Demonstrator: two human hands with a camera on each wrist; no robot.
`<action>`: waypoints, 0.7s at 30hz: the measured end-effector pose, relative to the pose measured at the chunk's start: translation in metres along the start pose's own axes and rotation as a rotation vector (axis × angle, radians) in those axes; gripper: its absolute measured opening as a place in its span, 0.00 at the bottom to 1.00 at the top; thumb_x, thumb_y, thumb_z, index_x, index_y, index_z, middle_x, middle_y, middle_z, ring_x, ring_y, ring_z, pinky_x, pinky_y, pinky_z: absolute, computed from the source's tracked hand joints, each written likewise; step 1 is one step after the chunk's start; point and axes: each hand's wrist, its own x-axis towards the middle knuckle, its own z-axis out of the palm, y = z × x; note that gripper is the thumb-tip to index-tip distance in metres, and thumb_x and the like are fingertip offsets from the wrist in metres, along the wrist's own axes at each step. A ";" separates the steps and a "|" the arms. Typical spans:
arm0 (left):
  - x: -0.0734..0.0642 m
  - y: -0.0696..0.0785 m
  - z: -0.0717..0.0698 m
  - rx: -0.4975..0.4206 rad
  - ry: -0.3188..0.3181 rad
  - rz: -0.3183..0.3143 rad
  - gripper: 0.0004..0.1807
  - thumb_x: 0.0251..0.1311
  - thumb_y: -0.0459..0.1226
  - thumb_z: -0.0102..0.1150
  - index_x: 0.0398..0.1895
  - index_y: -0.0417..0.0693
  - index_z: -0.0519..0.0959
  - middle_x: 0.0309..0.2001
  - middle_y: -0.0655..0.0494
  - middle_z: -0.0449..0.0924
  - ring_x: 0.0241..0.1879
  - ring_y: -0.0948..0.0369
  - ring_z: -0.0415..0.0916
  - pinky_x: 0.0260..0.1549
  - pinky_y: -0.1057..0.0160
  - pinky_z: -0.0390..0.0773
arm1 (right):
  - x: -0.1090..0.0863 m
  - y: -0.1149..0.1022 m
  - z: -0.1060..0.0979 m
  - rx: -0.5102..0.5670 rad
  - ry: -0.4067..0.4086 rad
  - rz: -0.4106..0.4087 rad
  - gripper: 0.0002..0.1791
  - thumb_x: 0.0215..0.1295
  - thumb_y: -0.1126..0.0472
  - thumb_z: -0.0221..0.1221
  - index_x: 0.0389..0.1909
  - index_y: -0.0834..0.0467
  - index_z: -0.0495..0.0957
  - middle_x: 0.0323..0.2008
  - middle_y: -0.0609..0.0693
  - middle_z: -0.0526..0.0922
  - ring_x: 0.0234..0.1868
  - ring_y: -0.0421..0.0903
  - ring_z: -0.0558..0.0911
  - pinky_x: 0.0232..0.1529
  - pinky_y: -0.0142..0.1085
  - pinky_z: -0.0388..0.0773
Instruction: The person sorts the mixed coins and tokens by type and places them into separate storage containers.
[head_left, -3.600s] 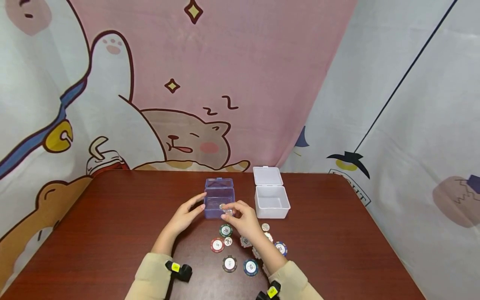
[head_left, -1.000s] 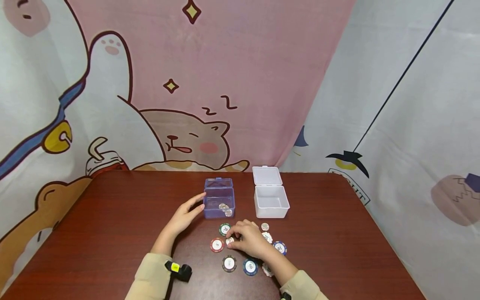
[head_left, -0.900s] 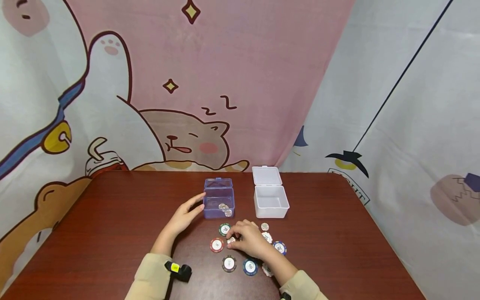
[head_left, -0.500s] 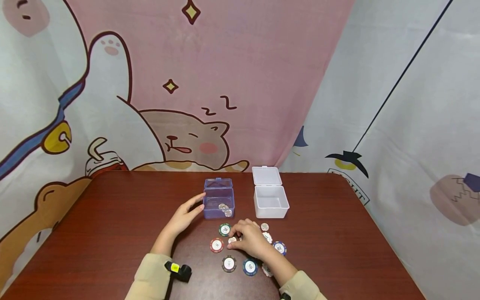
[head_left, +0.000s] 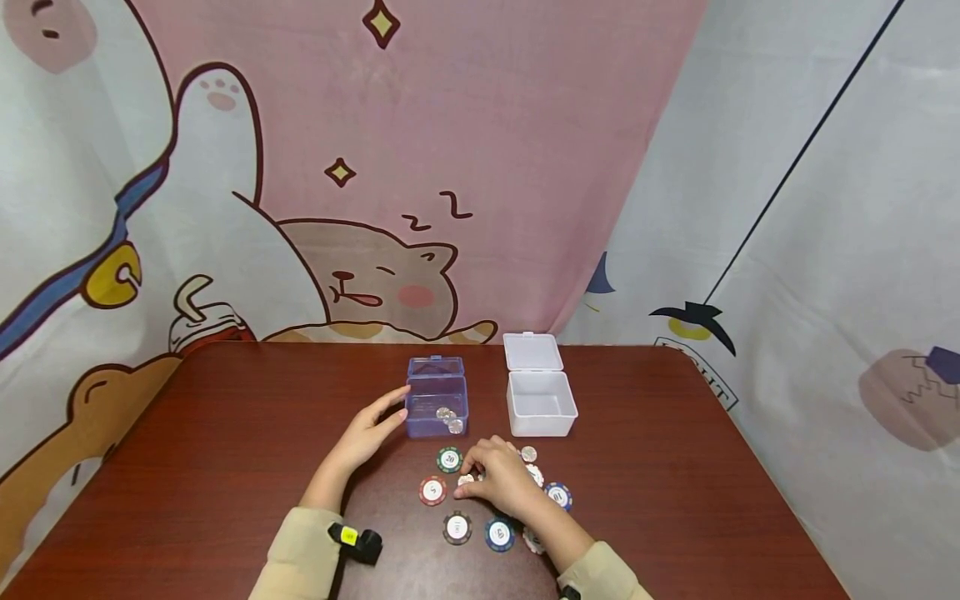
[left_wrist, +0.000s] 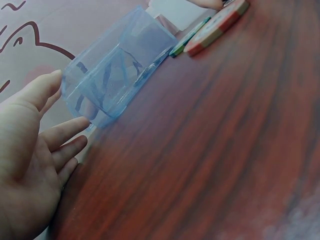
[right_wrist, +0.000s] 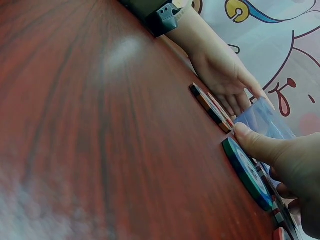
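Observation:
My left hand (head_left: 366,432) has fairly straight fingers, with fingertips at the left side of a translucent blue box (head_left: 417,425) with its lid up. Several silver coins (head_left: 454,426) lie inside its front right corner. In front of the boxes my right hand (head_left: 501,475) curls thumb and index finger round the edges of another silver coin (head_left: 466,481) low at the tabletop. Beside this hand lie a green poker chip (head_left: 449,459) and a red poker chip (head_left: 432,491). In the right wrist view my thumb (right_wrist: 260,145) hides that coin.
To the right stands a white box (head_left: 542,427) with its lid raised. Around my right hand are a black chip (head_left: 457,527), blue chips (head_left: 499,534), white chips (head_left: 534,475) and a loose coin (head_left: 528,454), some partly covered by the forearm.
My right hand has come from over the blue box down to a coin on the table, leaving coins in the box. That coin has slid slightly right. My left hand stays put.

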 end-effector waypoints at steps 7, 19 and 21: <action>0.007 -0.025 0.003 -0.005 0.023 0.033 0.24 0.68 0.34 0.53 0.66 0.37 0.67 0.62 0.35 0.67 0.65 0.43 0.59 0.62 0.40 0.53 | 0.000 0.001 0.000 -0.021 0.011 0.003 0.19 0.35 0.42 0.74 0.22 0.46 0.76 0.19 0.35 0.66 0.27 0.34 0.63 0.35 0.33 0.61; 0.011 -0.040 0.002 -0.023 0.027 0.030 0.24 0.67 0.35 0.54 0.66 0.46 0.69 0.63 0.42 0.70 0.65 0.48 0.60 0.62 0.43 0.55 | 0.000 0.002 -0.003 0.176 0.078 0.088 0.13 0.48 0.52 0.71 0.16 0.45 0.75 0.16 0.34 0.62 0.25 0.35 0.62 0.27 0.30 0.61; 0.011 -0.041 0.002 -0.021 0.028 0.028 0.24 0.67 0.35 0.54 0.66 0.46 0.69 0.62 0.42 0.70 0.65 0.48 0.60 0.63 0.43 0.55 | 0.001 0.002 -0.003 0.211 0.081 0.105 0.13 0.49 0.53 0.71 0.16 0.46 0.76 0.16 0.35 0.62 0.25 0.35 0.62 0.26 0.29 0.62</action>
